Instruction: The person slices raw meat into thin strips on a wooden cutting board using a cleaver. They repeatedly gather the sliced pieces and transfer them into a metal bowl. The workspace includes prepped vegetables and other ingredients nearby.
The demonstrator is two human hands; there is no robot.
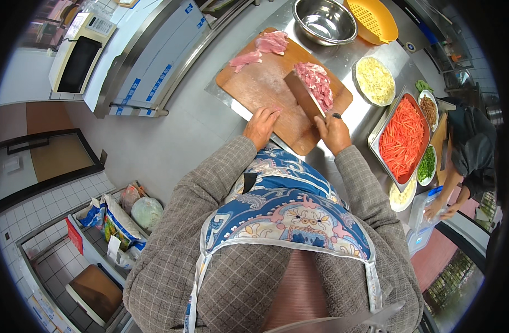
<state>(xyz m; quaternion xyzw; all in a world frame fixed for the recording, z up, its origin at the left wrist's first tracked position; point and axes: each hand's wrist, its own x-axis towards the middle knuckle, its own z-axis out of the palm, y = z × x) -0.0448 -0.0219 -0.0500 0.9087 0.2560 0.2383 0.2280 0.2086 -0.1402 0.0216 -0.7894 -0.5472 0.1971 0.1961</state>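
My right hand [336,134] grips the handle end of a cleaver [305,95]. The blade stands on the wooden cutting board [267,91], against the left side of a heap of cut raw meat [315,83]. My left hand [260,125] rests on the board's near left edge, fingertips down; whether they pinch anything is hidden. Two larger pieces of raw meat lie toward the far left of the board, one piece [246,60] nearer and another [272,42] farther off. A dark ring-like object [337,116] sits at my right index finger.
A steel bowl [325,21] and a yellow colander [371,21] stand beyond the board. To the right are a dish of chopped pale food [375,81], a tray of shredded carrot [404,137] and a plate of chopped greens [426,165]. Another person's hands [441,210] touch a clear plastic container [423,224].
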